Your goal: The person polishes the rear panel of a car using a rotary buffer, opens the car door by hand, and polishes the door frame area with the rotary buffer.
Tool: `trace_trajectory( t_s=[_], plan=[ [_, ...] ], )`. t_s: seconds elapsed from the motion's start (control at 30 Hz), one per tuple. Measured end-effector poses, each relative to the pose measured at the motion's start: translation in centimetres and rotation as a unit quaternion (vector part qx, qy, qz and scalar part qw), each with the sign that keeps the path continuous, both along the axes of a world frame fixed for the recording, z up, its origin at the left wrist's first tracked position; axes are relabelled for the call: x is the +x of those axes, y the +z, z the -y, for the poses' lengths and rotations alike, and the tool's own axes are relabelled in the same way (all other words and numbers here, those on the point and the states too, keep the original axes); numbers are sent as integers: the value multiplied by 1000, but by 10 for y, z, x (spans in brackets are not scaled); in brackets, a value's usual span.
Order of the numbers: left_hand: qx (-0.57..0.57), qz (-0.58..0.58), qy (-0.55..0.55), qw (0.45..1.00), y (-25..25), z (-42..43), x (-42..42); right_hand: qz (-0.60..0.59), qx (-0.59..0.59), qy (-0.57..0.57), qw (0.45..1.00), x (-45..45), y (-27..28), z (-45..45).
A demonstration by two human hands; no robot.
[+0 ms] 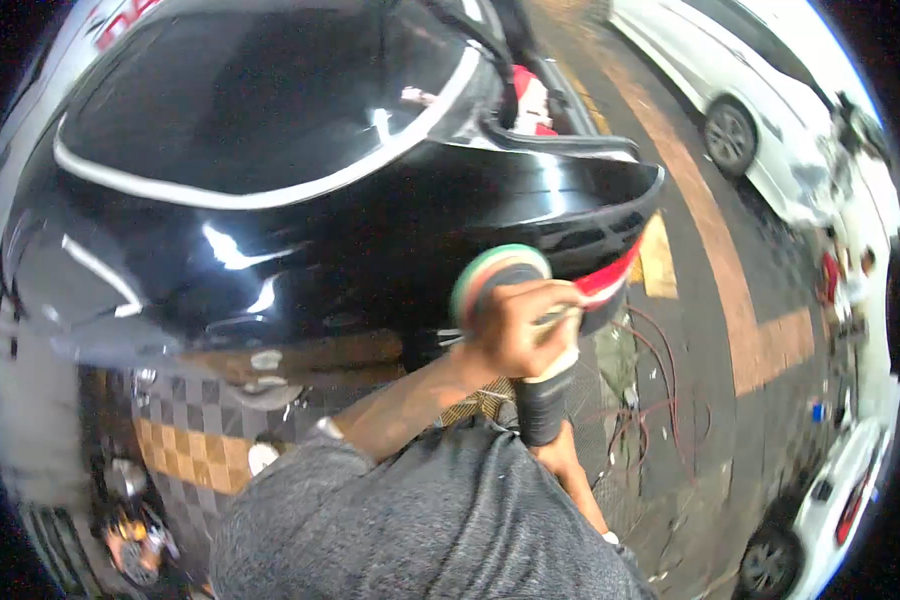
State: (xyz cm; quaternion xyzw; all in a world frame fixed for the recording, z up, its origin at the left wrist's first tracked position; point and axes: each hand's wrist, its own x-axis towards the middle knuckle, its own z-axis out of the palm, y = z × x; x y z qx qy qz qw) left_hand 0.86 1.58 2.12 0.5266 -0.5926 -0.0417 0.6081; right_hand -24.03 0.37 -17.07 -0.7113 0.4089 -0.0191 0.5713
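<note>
My left hand is wrapped round the head end of a polisher, just behind its round pad. At the rear of the tool's dark body, my right hand is closed round it, partly hidden by the tool. The green-edged polishing pad lies against the glossy black car's body panel, left of a red and white tail light. White masking tape borders the dark window glass above the panel.
A red hose lies coiled on the floor to the right. Beyond it stand a white car and another white car at lower right. A person is at far right. Clutter sits lower left.
</note>
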Motion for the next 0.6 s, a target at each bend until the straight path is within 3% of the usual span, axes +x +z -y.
trace_trajectory(
  t_s=[0.03, 0.07, 0.17, 0.27, 0.4, 0.47, 0.53, 0.6],
  plan=[
    [15, 13, -9, 1000, 3, 14, -4, 69, -23, -62, 995, -3, -7, 6],
    [31, 26, -16, 999, 4, 29, -8, 87, -43, -23, 995, -1, 18, 20],
    [-24, -2, 0, 1000, -11, 77, -28, 136, -123, -18, 983, 23, 21, 98],
    [-16, -12, 9, 1000, -5, 79, -35, 140, -151, -22, 978, 36, -1, 135],
    [-71, -14, 44, 996, -5, 39, -23, 66, -132, -12, 989, -25, -59, 100],
    [-76, -11, 84, 994, -9, 10, -15, 50, -164, 18, 985, -38, -60, 85],
    [-85, -25, 104, 991, -12, -26, -5, 69, -234, 89, 966, -1, -17, 91],
    [-83, -23, 150, 985, -18, -63, 2, 52, -79, 226, 970, 21, 5, 92]
  ],
)
